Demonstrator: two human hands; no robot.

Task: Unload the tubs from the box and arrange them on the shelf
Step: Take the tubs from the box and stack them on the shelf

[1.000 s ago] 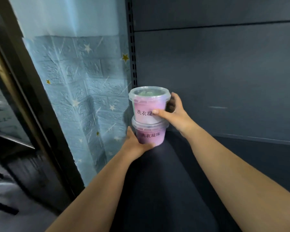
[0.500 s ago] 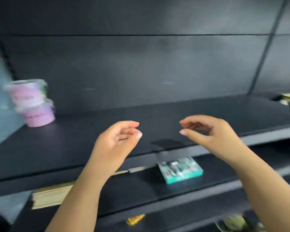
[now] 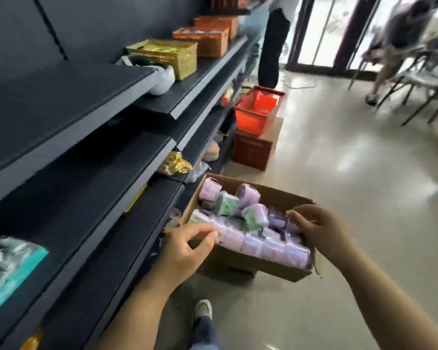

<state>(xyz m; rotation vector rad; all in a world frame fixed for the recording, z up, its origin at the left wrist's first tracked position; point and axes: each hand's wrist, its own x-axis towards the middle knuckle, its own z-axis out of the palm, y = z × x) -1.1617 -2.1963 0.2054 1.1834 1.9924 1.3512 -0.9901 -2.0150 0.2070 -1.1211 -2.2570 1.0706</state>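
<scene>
A cardboard box (image 3: 240,261) stands on the floor beside the dark shelf unit (image 3: 61,102). Several pink and lilac tubs (image 3: 253,215) lie jumbled inside it, some with green contents. My left hand (image 3: 187,246) hovers over the box's near left corner with fingers loosely curled and nothing in it. My right hand (image 3: 319,228) hangs over the box's right side, fingers also loosely bent, holding nothing. Motion blur hides whether the fingertips touch any tub. The two stacked tubs on the shelf are out of view.
A red basket (image 3: 257,109) sits on a red carton (image 3: 253,150) further down the aisle. Gold and orange boxes (image 3: 185,54) line the upper shelf. A teal pack (image 3: 8,269) lies lower left. A person on a chair (image 3: 402,44) is far right. My shoe (image 3: 202,309) stands below the box.
My view swung from the shelf down and right to the box on the floor. Both hands left the stacked tubs and came down over the box, still holding nothing.
</scene>
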